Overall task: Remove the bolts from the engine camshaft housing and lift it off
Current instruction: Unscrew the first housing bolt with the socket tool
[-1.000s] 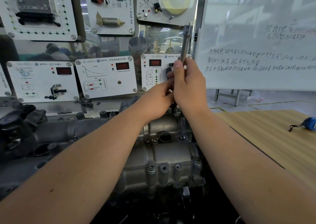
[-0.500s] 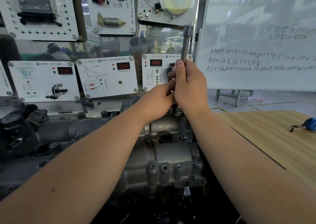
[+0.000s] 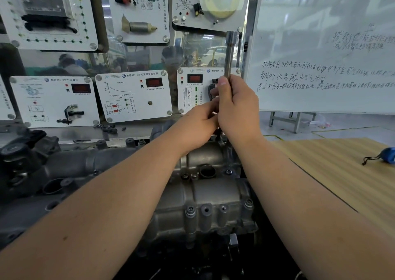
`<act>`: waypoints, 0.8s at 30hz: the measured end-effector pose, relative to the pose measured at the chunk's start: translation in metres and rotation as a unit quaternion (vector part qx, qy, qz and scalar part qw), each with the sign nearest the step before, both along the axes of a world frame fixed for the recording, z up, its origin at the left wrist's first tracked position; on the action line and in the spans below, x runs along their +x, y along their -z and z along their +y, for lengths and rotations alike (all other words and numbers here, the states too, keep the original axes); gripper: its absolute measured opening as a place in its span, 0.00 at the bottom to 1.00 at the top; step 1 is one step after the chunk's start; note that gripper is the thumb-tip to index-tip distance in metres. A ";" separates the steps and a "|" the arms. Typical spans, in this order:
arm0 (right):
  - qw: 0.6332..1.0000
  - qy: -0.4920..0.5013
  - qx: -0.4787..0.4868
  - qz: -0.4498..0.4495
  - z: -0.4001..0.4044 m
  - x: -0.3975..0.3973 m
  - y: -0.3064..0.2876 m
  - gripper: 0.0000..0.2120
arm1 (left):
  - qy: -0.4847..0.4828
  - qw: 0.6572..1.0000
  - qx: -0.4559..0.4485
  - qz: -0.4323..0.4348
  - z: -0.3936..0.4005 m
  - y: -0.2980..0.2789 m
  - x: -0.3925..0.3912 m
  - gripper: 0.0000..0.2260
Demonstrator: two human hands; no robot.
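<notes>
At the far end of the camshaft housing [image 3: 205,196], a person's right hand [image 3: 238,106] stays clenched round the upright steel shaft of a long socket tool [image 3: 230,55], thumb laid along it, while the left hand [image 3: 198,123] grips lower down beside it — what its fingers close on is hidden behind the right hand, probably the tool's lower end. Over the last second little has changed: the shaft stands in the same spot, just left of the whiteboard [image 3: 324,48], and both hands have barely shifted, which suggests slow turning on a far bolt rather than a move to the next one. The housing still sits on the engine, and near bolts [image 3: 190,210] remain in their bosses along its front edge — so lifting it off looks some way away
</notes>
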State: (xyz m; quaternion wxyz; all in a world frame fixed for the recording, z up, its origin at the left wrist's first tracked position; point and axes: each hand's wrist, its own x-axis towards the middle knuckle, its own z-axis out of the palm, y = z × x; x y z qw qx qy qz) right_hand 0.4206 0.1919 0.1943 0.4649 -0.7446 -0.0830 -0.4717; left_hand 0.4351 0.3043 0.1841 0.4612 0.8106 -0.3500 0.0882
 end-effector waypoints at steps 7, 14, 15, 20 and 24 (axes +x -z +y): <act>0.999 -0.017 0.024 -0.021 0.001 -0.003 0.000 0.07 | -0.007 1.000 0.004 -0.021 0.001 -0.001 -0.001 0.11; 1.000 -0.008 0.008 -0.013 0.002 -0.001 0.000 0.10 | -0.008 1.000 -0.002 -0.005 0.000 0.000 -0.002 0.11; 1.000 -0.008 0.008 -0.010 0.002 0.000 0.000 0.11 | -0.013 1.000 0.005 -0.005 0.001 0.000 -0.001 0.10; 1.000 -0.018 0.013 -0.012 0.002 0.000 0.001 0.11 | -0.019 0.999 0.015 -0.022 0.001 0.000 -0.001 0.08; 0.999 -0.018 0.014 -0.028 0.000 -0.001 0.001 0.06 | -0.009 1.000 0.007 -0.023 0.000 -0.001 -0.004 0.10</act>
